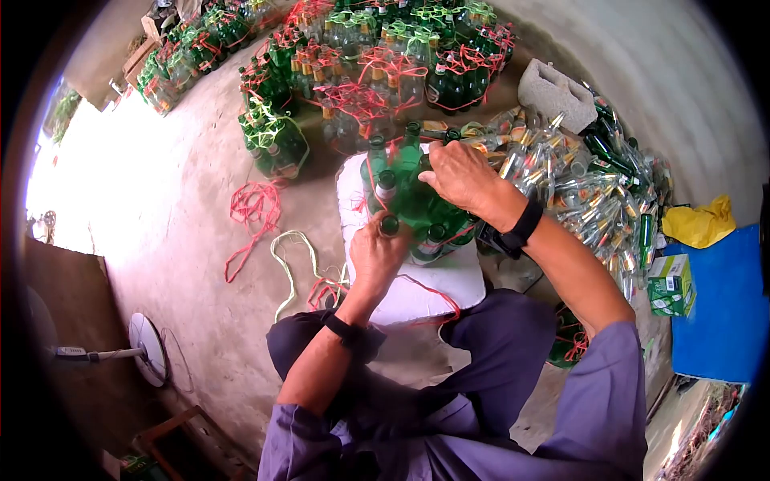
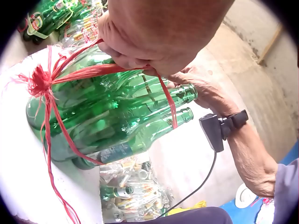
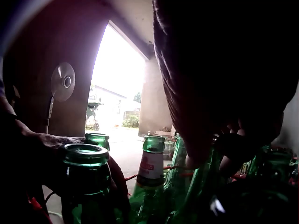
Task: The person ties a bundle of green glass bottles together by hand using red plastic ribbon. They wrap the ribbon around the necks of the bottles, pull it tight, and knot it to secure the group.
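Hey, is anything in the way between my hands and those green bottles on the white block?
Nothing visible blocks them: the left hand and right hand are both on the green bottles. Only red string crosses the bottles, running up to the left hand's fingers.

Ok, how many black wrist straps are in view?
2: one strap just behind the left hand, another strap just behind the right hand. No others show.
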Demonstrator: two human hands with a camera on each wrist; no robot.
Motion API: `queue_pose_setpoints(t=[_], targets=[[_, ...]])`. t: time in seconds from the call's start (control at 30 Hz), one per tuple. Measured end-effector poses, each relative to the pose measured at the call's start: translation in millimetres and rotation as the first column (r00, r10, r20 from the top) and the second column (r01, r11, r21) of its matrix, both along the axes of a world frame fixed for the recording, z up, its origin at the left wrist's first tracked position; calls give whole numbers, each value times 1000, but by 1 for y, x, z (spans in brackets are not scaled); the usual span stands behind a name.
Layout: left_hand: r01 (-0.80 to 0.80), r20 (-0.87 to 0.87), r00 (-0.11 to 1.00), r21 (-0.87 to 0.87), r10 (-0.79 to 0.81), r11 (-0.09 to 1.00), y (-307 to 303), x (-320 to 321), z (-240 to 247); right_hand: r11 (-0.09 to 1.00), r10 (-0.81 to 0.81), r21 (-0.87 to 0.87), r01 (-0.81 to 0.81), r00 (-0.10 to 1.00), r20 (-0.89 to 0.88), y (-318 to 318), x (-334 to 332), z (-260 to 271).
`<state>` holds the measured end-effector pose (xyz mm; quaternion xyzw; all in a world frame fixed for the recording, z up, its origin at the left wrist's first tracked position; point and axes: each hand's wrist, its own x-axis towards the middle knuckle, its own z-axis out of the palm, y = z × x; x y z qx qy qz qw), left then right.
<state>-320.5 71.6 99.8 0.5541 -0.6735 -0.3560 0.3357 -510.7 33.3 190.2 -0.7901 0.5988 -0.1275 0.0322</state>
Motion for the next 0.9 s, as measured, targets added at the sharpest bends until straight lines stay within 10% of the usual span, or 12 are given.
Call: queue_pose_setpoints(t=[0.27,0.43,0.83,0.9], targets=[[-5,14,1000,-30,6,1000,-1,-1,-5,943,-297,-66,327,914,277,41,-98,16],[0,-29,1000,4,0,1000,-2,0,-4,759,-571,287,584,810,-135,88,-168,-59],[-20,-20,1000,55,21,998,-1,-3,-1,652,-614,523,549,787,-62,137,-194,-218],[-16,-30,999,5,16,1000,-1,-4,-4,727,-626,325,604,779,-47,140,-185,-228]])
